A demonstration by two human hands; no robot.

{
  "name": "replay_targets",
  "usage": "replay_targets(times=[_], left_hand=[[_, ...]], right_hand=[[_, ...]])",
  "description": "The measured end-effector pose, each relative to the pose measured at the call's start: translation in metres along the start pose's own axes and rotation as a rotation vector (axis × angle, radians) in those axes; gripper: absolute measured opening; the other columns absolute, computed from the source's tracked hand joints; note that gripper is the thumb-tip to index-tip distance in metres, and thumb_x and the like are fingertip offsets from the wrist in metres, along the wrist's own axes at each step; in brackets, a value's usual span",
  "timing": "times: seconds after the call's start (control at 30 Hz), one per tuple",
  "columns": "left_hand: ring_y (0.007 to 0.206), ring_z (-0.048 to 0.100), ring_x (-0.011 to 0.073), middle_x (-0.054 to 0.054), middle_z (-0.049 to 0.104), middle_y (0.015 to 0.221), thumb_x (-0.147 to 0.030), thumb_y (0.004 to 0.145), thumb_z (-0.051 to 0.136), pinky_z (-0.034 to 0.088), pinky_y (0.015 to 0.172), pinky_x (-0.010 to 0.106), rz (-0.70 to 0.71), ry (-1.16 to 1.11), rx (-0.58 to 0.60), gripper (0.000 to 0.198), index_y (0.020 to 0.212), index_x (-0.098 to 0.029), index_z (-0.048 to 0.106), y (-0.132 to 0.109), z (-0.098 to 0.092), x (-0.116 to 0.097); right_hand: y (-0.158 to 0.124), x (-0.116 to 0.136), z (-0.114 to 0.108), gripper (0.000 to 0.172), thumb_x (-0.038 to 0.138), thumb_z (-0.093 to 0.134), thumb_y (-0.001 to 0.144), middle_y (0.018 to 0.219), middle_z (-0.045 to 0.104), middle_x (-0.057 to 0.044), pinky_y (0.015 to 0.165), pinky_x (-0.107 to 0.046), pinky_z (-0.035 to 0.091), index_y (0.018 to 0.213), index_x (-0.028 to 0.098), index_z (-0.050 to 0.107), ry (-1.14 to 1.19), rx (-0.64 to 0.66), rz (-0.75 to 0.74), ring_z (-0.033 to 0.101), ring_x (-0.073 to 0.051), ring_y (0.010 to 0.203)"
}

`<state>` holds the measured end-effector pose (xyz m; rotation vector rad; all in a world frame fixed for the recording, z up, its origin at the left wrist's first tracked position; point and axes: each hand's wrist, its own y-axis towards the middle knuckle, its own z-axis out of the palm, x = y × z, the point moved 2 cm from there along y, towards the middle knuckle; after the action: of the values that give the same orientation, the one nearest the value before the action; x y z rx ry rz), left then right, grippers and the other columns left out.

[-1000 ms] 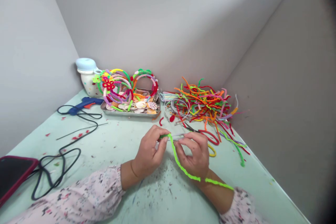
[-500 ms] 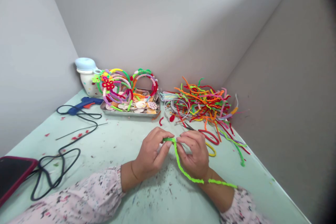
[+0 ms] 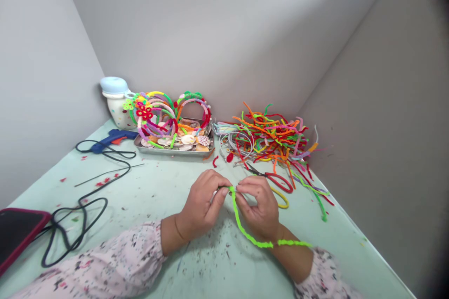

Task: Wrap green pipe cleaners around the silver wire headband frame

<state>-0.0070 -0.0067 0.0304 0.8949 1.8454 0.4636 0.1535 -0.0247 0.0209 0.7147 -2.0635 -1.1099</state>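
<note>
A bright green pipe cleaner (image 3: 239,220) is between my hands, over the middle of the table. My left hand (image 3: 205,201) pinches its upper end between thumb and fingertips. The fingers of my right hand (image 3: 260,206) are closed against the same end from the other side; their exact grip is partly hidden. From this pinch, the long tail hangs down in a curve and lies across my right wrist. Just behind my right hand are scissors (image 3: 279,182) with one red and one yellow handle, the yellow loop partly covered by the hand.
Colourful wrapped headbands (image 3: 157,103) stand in a metal tray (image 3: 171,152) of shells. A pile of pipe cleaners (image 3: 277,135) lies back right, by bare metal hoops (image 3: 242,142). At left are a blue glue gun (image 3: 105,141), black cable (image 3: 91,192), lidded cup (image 3: 119,107) and phone (image 3: 21,233).
The green piece showing between my left thumb and finger is now mostly covered, and those fingertips sit closer to the bend. The tail on my right wrist has shifted slightly left.
</note>
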Motion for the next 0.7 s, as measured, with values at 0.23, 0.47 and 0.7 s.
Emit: replay_targets(times=[0.23,0.47,0.7], left_hand=[[0.084,0.051,0.0200,0.007,0.058,0.086,-0.015,0.090,0.044,0.039,0.078,0.037,0.076,0.052,-0.006,0.014,0.098,-0.017,0.056,-0.0015,-0.0006,-0.0021],[0.084,0.052,0.0203,0.007,0.058,0.084,-0.015,0.089,0.044,0.039,0.078,0.038,0.091,0.073,0.003,0.015,0.097,-0.017,0.056,-0.0004,-0.0004,-0.0027],[0.084,0.052,0.0213,0.007,0.059,0.085,-0.016,0.089,0.043,0.039,0.077,0.038,0.111,0.081,-0.004,0.015,0.098,-0.018,0.055,-0.0007,0.0001,-0.0014]], right_hand=[[-0.0025,0.0008,0.0004,0.021,0.009,0.062,0.078,0.088,0.059,-0.004,0.072,-0.036,0.049,0.094,0.022,0.056,0.097,0.012,0.074,0.059,-0.019,0.083],[-0.0003,0.0007,0.0009,0.018,0.009,0.060,0.079,0.086,0.058,-0.004,0.070,-0.035,0.050,0.091,0.022,0.056,0.203,0.029,0.129,0.059,-0.018,0.081],[-0.0026,-0.0025,0.0032,0.014,0.014,0.062,0.079,0.085,0.057,-0.003,0.067,-0.032,0.049,0.089,0.022,0.056,0.339,0.069,0.245,0.058,-0.017,0.079]])
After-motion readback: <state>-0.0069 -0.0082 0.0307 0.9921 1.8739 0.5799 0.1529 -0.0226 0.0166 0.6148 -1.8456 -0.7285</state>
